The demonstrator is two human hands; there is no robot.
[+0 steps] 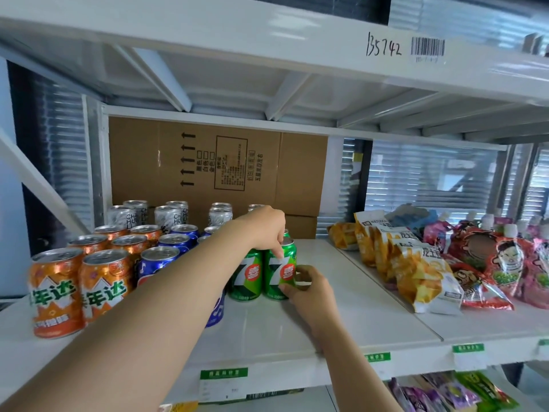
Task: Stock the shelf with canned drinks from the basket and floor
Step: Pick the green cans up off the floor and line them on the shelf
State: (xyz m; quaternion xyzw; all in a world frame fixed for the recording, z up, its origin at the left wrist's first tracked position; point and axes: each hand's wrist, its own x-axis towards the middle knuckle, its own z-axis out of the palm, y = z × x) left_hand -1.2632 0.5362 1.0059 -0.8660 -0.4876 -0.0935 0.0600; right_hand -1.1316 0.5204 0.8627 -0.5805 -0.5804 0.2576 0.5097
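Observation:
Two green 7-Up cans stand side by side on the white shelf (356, 316). My left hand (267, 226) reaches over them from the left and pinches the top of the right green can (282, 269). My right hand (309, 285) grips the same can low on its right side. The left green can (248, 278) touches it. Orange cans (56, 289), blue cans (173, 242) and silver cans (163, 217) stand in rows to the left; my forearm hides part of the blue row.
A cardboard box (219, 162) stands at the back of the shelf. Yellow snack bags (416, 269) and pink pouches (505, 257) fill the right half. Bare shelf lies between cans and snacks. An upper shelf (267, 34) hangs overhead; more snacks sit below.

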